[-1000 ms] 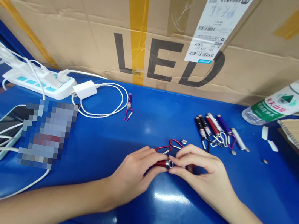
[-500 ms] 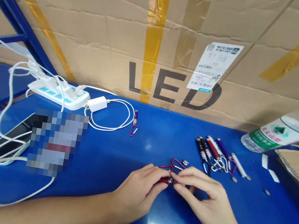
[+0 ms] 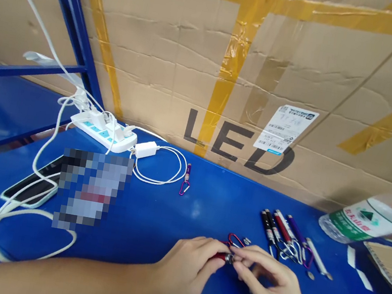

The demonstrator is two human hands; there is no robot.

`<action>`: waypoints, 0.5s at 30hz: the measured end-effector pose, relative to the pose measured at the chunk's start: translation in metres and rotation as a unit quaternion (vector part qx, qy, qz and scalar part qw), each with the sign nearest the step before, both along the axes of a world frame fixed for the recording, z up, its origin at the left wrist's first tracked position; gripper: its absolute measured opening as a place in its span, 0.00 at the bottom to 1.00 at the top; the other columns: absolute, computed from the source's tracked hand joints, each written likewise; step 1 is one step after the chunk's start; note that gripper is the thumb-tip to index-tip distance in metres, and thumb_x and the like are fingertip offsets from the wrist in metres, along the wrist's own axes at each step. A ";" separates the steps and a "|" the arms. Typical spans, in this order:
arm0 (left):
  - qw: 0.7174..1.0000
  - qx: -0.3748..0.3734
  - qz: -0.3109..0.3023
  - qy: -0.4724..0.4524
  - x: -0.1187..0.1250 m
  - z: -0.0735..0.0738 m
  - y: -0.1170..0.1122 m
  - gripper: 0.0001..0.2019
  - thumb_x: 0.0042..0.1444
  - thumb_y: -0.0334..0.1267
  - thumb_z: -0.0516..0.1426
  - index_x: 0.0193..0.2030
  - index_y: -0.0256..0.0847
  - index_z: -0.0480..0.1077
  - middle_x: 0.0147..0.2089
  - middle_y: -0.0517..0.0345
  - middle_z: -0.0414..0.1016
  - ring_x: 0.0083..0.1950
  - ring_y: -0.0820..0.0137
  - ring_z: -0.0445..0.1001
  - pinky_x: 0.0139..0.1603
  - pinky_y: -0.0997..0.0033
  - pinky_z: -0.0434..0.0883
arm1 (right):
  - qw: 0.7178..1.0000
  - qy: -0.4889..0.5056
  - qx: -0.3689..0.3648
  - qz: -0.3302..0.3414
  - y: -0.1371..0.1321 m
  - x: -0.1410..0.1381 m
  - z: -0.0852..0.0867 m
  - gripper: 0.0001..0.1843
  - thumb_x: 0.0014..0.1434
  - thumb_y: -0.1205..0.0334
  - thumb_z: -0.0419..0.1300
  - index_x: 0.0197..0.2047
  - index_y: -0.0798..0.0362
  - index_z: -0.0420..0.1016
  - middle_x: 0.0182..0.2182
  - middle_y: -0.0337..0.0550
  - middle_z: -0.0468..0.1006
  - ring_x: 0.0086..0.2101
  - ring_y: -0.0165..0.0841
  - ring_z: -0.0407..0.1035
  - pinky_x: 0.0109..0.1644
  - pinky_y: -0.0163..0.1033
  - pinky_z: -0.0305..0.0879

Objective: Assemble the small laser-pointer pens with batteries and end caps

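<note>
My left hand [image 3: 190, 269] is closed around a small red keychain flashlight [image 3: 223, 256], its bare silver end pointing right. The thumb and fingertips of my right hand [image 3: 272, 275] are pinched at that end; anything tiny between them is hidden. A red carabiner clip [image 3: 234, 239] lies just beyond the fingers, with small silver pieces [image 3: 247, 241] beside it. To the right is a row of similar flashlights in black [image 3: 267, 225], red [image 3: 281, 225] and purple [image 3: 295, 230], with clips. Near them are a silver tube [image 3: 316, 256] and a small round disc [image 3: 310, 275].
A purple flashlight [image 3: 188, 172] lies by the white charger cable [image 3: 160, 182]. At left are a power strip [image 3: 102, 134] and a phone [image 3: 33, 187]. A plastic bottle [image 3: 364, 220] lies tilted at right. A large cardboard box [image 3: 177, 78] closes off the back.
The camera view has shifted, so everything sits lower and mostly further right. Both hands keep their hold at the red flashlight, with my right fingertips slightly apart from its silver end.
</note>
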State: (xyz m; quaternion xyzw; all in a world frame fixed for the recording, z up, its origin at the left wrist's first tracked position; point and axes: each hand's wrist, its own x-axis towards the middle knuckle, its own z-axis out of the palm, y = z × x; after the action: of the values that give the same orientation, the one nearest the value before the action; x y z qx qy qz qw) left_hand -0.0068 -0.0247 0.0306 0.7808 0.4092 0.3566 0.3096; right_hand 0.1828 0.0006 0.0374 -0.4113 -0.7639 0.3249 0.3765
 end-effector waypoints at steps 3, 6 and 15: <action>1.000 -0.008 0.008 0.012 -0.001 0.000 0.000 0.11 0.63 0.31 0.48 0.48 0.41 0.67 0.44 0.56 0.76 0.44 0.68 0.74 0.45 0.71 0.70 | 1.000 0.003 -0.024 -0.014 0.002 -0.001 -0.004 0.08 0.51 0.60 0.63 0.35 0.51 0.81 0.26 0.44 0.77 0.21 0.29 0.69 0.20 0.30 0.69; 0.999 -0.029 0.012 0.015 -0.001 0.001 0.001 0.10 0.64 0.32 0.47 0.46 0.42 0.68 0.41 0.58 0.76 0.40 0.70 0.73 0.43 0.74 0.69 | 0.998 0.015 -0.048 -0.026 0.003 -0.003 -0.006 0.08 0.51 0.60 0.63 0.35 0.51 0.81 0.23 0.42 0.75 0.20 0.27 0.67 0.19 0.29 0.66; 0.997 -0.066 0.030 -0.024 0.001 0.000 -0.001 0.09 0.63 0.32 0.47 0.44 0.42 0.68 0.34 0.61 0.73 0.34 0.72 0.70 0.37 0.76 0.65 | 0.992 0.064 -0.103 -0.013 -0.001 -0.006 -0.008 0.09 0.51 0.59 0.63 0.35 0.51 0.81 0.26 0.43 0.75 0.19 0.25 0.64 0.18 0.29 0.61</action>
State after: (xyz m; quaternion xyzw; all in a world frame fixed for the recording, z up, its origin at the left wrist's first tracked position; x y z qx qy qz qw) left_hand -0.0060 -0.0261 0.0301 0.7373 0.4476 0.3562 0.3594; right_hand 0.1767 -0.0004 0.0289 -0.4365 -0.6950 0.4227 0.3845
